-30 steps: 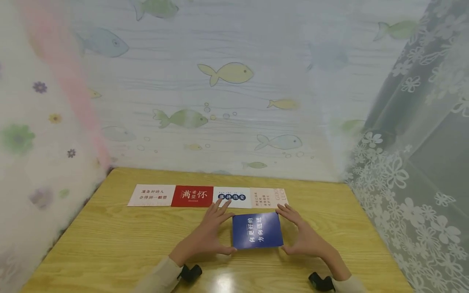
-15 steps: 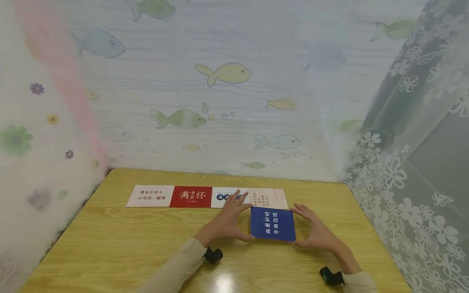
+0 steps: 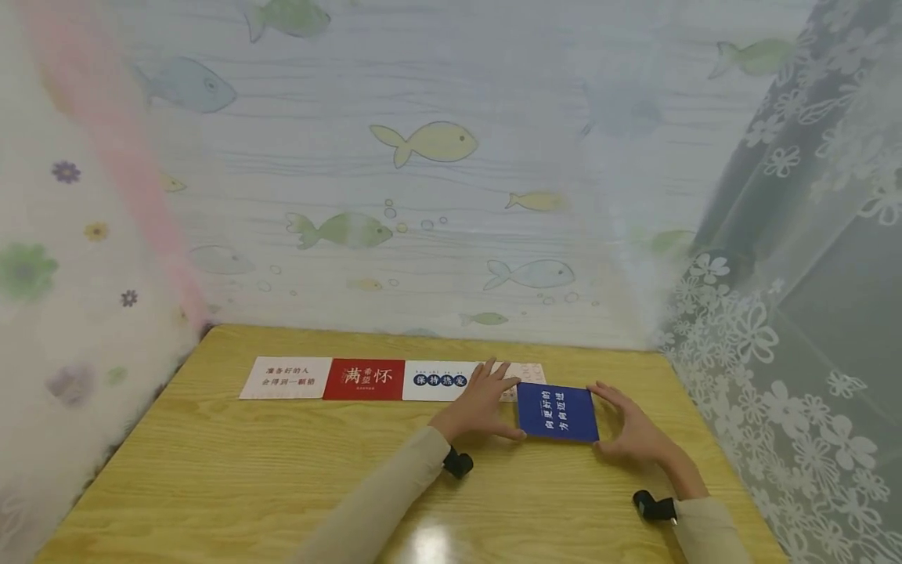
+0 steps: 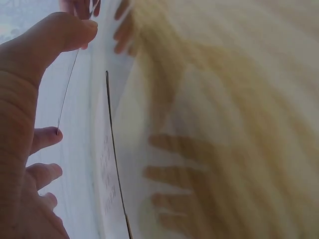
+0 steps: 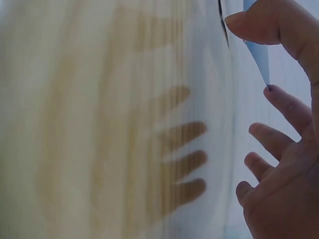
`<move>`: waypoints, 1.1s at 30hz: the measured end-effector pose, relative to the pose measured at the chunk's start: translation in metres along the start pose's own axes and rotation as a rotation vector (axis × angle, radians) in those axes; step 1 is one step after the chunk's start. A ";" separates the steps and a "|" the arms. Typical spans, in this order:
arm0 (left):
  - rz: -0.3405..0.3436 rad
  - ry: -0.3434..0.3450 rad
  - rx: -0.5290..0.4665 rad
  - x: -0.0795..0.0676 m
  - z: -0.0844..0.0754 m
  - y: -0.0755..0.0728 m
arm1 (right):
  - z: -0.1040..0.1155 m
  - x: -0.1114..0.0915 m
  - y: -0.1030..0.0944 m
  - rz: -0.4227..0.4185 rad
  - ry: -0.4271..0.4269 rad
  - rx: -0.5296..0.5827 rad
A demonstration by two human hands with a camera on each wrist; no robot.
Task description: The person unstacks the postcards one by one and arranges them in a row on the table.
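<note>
A blue card (image 3: pixel 557 413) with white characters is held above the wooden table between both hands in the head view. My left hand (image 3: pixel 479 403) spans its left edge, thumb at the near corner and a fingertip at the far one. The right hand (image 3: pixel 630 429) grips the opposite edge the same way. Edge-on, the card (image 5: pixel 257 57) shows as a bluish sliver at the thumb and index finger in the right wrist view. Behind it lies a pale card (image 3: pixel 533 371) with pink lettering, partly covered by the blue card and the left fingers.
To the left in the same row lie a white card (image 3: pixel 431 381) with blue circles, a red card (image 3: pixel 363 380) and a pale card (image 3: pixel 285 377), edge to edge. The wooden table (image 3: pixel 247 470) meets fish-patterned fabric (image 3: pixel 423 305) at the back and lace curtain (image 3: pixel 768 407) at right.
Both hands have carried the blue card rightward and a little away from me, toward the right end of the row. The left hand now uncovers the white card's blue circles. The row stays put.
</note>
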State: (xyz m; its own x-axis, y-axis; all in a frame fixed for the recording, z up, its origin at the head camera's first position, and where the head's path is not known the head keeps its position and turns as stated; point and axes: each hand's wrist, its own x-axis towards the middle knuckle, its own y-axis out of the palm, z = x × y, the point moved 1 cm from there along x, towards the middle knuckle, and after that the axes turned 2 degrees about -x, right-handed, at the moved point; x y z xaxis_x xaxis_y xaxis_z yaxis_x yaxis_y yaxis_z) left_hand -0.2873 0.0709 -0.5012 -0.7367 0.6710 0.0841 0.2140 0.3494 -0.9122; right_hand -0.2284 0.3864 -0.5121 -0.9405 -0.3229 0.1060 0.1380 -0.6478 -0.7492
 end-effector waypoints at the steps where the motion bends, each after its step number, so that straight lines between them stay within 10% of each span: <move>1: 0.009 -0.012 -0.003 0.006 -0.001 0.002 | -0.003 0.001 -0.002 -0.003 0.006 -0.002; 12: 0.039 -0.065 -0.087 0.051 -0.003 0.021 | -0.027 0.012 -0.028 0.052 0.110 -0.007; 33: 0.095 -0.197 -0.145 0.091 -0.002 0.034 | -0.050 0.044 -0.053 0.169 0.230 0.000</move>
State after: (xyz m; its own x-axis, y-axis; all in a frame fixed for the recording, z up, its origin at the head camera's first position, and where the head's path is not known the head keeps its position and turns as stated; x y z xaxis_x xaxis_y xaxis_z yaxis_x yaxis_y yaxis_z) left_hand -0.3461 0.1454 -0.5243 -0.8167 0.5698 -0.0917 0.3671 0.3904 -0.8443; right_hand -0.2927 0.4410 -0.5001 -0.9499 -0.2612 -0.1719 0.2990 -0.5980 -0.7436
